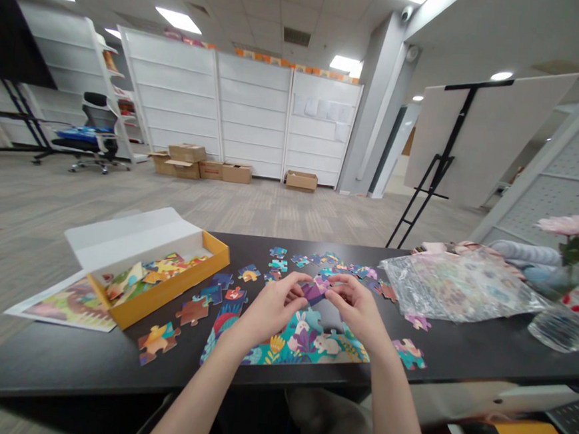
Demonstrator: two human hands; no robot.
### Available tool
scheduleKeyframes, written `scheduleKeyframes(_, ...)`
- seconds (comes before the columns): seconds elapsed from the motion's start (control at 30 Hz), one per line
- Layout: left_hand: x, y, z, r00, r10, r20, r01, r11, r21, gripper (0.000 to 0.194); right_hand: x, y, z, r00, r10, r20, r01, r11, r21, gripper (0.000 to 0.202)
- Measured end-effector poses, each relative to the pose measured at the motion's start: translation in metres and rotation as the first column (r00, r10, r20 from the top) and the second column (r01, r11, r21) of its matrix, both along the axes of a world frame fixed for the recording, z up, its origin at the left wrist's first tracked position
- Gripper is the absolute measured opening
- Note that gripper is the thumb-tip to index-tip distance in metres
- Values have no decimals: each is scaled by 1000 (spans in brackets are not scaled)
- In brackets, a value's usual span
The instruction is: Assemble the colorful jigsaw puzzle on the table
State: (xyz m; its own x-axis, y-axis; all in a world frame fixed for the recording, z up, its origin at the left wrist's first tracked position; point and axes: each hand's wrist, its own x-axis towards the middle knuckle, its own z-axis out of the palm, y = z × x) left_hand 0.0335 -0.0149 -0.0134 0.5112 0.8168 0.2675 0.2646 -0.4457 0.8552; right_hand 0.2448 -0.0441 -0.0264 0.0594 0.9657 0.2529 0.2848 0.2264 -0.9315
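A purple puzzle piece [314, 292] is held just above the upper part of a partly joined puzzle [279, 350] with rabbits and plants. My left hand [275, 304] pinches it from the left, thumb and fingers at its edge. My right hand [355, 306] has its thumb and fingertips at the piece's right side. Between my wrists the joined section shows a white rabbit and a yellow flower. Its left end carries a red-and-blue curved pattern. Dark table surface shows through a gap near my right thumb.
Loose pieces [193, 310] lie left, behind and right of the puzzle. A yellow box [163, 294] with pieces stands left on the black table [82, 361]. At right are a clear plastic bag [459, 284] and a glass vase [559, 326] with flowers.
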Motion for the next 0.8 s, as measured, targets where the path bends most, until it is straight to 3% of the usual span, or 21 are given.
scheduleKeyframes(0.33,1,0,-2,1000,-7,-7,8,1000,29,36,1,-1,5,998,-64,18,62,993,101,29)
scheduleKeyframes(0.5,0,-2,-1,999,-32,-33,34,997,69,39,5,-2,4,994,-90,68,84,992,93,30)
scheduleKeyframes(0.8,8,-4,0,997,-20,-75,30,990,137,46,4,-4,9,997,-77,16,76,995,69,31)
